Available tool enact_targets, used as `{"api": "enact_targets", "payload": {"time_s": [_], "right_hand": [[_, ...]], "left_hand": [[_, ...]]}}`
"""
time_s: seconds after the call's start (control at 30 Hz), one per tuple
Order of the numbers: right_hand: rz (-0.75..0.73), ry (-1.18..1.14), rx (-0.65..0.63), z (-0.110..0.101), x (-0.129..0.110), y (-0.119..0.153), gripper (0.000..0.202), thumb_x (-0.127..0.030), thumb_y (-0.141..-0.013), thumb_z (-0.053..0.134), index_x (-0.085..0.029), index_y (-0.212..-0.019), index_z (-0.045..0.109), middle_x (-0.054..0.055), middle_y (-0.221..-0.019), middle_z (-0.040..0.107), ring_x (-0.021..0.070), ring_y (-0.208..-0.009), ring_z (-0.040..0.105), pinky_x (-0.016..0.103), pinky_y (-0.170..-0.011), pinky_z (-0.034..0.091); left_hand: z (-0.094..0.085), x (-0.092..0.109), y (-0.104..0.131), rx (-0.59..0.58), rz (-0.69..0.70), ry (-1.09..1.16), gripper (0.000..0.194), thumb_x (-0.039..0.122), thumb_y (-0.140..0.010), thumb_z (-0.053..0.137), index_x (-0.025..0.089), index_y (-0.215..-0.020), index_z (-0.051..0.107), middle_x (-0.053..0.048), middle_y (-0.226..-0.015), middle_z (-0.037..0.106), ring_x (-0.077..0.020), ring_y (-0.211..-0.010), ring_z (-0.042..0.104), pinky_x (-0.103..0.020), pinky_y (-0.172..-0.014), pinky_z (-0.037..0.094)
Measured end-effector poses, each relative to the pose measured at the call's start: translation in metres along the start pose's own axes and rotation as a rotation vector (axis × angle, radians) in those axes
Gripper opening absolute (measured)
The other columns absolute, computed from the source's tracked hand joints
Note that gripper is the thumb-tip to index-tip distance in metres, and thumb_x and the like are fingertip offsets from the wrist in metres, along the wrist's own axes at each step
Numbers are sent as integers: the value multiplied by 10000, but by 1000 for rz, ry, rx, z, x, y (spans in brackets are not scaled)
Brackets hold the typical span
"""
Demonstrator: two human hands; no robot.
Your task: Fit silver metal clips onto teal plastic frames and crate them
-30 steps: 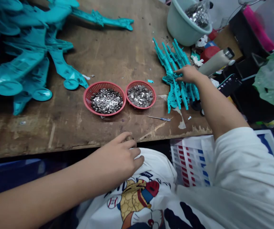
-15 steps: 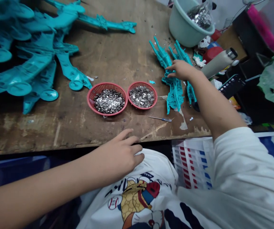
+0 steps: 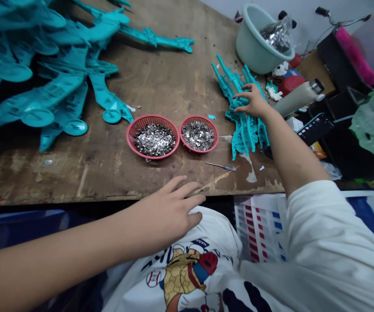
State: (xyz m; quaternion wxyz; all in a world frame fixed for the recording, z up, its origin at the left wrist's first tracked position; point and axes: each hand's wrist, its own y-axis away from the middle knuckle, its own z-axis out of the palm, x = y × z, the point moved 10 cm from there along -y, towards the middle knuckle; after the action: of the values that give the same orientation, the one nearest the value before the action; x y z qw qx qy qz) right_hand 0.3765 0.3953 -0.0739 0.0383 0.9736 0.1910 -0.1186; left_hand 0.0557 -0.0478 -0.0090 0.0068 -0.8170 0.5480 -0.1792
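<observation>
My right hand (image 3: 253, 102) lies over a bundle of long teal plastic parts (image 3: 243, 130) at the right of the table. Its visible fingers are spread on top of the parts, and its palm side is hidden. Near the front edge, my left hand (image 3: 177, 210) hovers palm down with its fingers apart and nothing in it. Two red plastic baskets, a larger one (image 3: 129, 141) and a smaller one (image 3: 217, 141), stand side by side beyond it. Both hold small shiny metal pieces (image 3: 156, 141). A thin screwdriver-like tool (image 3: 227, 167) lies in front of the smaller basket.
A large heap of teal plastic parts (image 3: 66, 82) covers the table's left side. At the back right stands a pale bucket (image 3: 250, 47) with a bag of metal pieces. A flask (image 3: 299, 97) and a phone (image 3: 317, 129) are right of my arm. White crates (image 3: 261, 203) stand below the edge.
The two groups of teal parts under my right hand are closer together, with the gap between them narrowed. My left hand stays nearly in place, fingers apart. The view has shifted slightly.
</observation>
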Motion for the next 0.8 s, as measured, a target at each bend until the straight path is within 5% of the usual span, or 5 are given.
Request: {"api": "enact_targets", "payload": {"time_s": [0.23,0.37,0.5,0.7,0.8], "right_hand": [[14,-54,-81,25,-7,2,911,-719,-883,1120,-391,-1703,897,124,-2020,472,556,-1898,439,828,-1625,367],[71,-71,-145,34,7,0,1352,-668,-837,1118,-472,-2045,546,50,-2148,260,537,-1989,289,803,-1664,261],[92,-71,-246,31,19,1,1598,-647,-804,1127,-399,-2145,293,101,-2184,210,522,-2017,238,755,-1658,275],[5,49,-253,16,15,-3,968,-657,-1010,958,-301,-1889,763,149,-1921,676,522,-1831,568,749,-1600,405],[7,50,-175,5,6,-1,965,-703,-1019,983,-256,-1854,801,178,-1829,754,527,-1745,647,719,-1548,493]], "left_hand": [[6,5,-1,-15,43,34,88,288,-1184,962,281,-1265,995,-103,-1588,893,-437,-1616,757,-630,-1390,578],[5,6,-2,3,53,33,106,280,-1185,950,268,-1282,992,-117,-1592,888,-448,-1615,752,-636,-1378,579],[3,5,-1,16,63,37,112,264,-1210,900,269,-1274,991,-123,-1596,886,-453,-1617,747,-631,-1372,572],[2,0,-2,1,50,35,154,259,-1234,863,284,-1315,991,-124,-1613,881,-438,-1646,731,-618,-1384,558],[4,-1,-2,-25,40,25,154,278,-1247,857,288,-1318,993,-125,-1645,869,-440,-1668,719,-621,-1380,568]]}}
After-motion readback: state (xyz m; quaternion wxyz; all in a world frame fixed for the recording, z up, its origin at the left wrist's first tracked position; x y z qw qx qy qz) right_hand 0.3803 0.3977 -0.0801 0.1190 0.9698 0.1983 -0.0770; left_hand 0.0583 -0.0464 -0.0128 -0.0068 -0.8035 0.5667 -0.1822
